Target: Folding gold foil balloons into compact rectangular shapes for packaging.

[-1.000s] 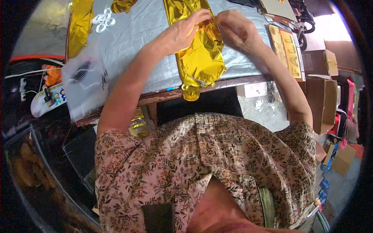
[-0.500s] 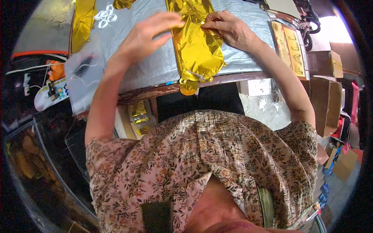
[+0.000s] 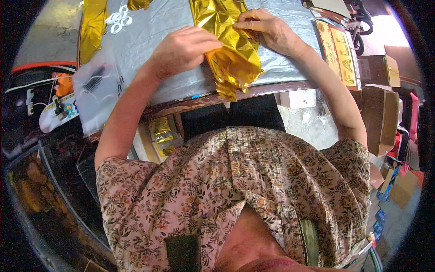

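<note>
A crinkled, flat gold foil balloon (image 3: 235, 61) lies lengthwise on the silver-covered table (image 3: 167, 86), its near end hanging slightly over the front edge. My left hand (image 3: 183, 49) is closed, thumb and fingers pinching the foil's left edge near the lower part. Higher up on the other side, my right hand (image 3: 272, 32) grips the right edge between thumb and bent fingers. Creases run through the foil between the two hands. The balloon's far end leaves the picture at the top.
More gold foil (image 3: 93, 31) lies along the table's left edge, near white loops (image 3: 119, 19). A clear plastic sheet (image 3: 97, 86) hangs at the left corner. A printed sign board (image 3: 337, 54) leans at the right edge. Cardboard boxes (image 3: 379, 120) stand on the right.
My left hand has come down and to the right and now pinches the foil's left edge. The balloon's near end is more crumpled. My right hand has stayed about where it was.
</note>
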Tool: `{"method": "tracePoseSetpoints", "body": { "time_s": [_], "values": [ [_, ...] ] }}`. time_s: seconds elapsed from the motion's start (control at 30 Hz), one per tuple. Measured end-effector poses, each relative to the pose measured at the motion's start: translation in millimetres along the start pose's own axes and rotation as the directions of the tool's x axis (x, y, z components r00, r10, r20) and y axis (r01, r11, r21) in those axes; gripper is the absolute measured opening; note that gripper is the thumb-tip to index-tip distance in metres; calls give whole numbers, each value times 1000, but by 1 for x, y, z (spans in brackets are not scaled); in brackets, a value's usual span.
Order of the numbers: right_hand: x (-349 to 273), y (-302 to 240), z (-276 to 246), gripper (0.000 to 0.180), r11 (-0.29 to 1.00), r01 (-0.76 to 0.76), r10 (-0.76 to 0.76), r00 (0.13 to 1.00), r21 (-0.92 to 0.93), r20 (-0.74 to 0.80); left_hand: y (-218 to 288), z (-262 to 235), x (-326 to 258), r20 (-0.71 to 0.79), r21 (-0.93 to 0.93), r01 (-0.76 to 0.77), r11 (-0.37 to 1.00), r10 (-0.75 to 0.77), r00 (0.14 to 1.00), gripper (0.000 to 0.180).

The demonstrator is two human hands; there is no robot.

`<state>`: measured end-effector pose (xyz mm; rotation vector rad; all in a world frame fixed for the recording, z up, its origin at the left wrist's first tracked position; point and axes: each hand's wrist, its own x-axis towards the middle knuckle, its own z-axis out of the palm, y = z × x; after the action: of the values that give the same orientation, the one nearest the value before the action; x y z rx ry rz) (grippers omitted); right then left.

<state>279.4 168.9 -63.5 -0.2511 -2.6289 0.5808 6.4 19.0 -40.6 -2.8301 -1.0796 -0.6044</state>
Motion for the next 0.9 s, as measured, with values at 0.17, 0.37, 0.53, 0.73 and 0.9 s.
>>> {"method": "tracePoseSetpoints", "body": {
  "time_s": [0.17,0.37,0.53,0.73,0.9],
  "values": [
    [0,0,-8,54,996,80,-80,997,-27,10,7,16,-7,-44,-658,507,557,-700,712,26],
    [2,-10,-13,31,990,-7,12,999,143,-31,-5,21,-10,66,-719,559,413,-760,646,30],
    [-1,-6,-10,29,991,-59,63,998,124,-31,-7,22,-10,77,-679,593,432,-761,644,29],
    [-4,-4,-14,27,998,3,-2,1000,64,-22,5,4,-12,-112,-625,338,703,-510,853,31],
    [-9,-10,-14,36,999,17,-18,999,36,35,9,15,-16,-221,-405,360,840,-472,853,24]
  ]
}}
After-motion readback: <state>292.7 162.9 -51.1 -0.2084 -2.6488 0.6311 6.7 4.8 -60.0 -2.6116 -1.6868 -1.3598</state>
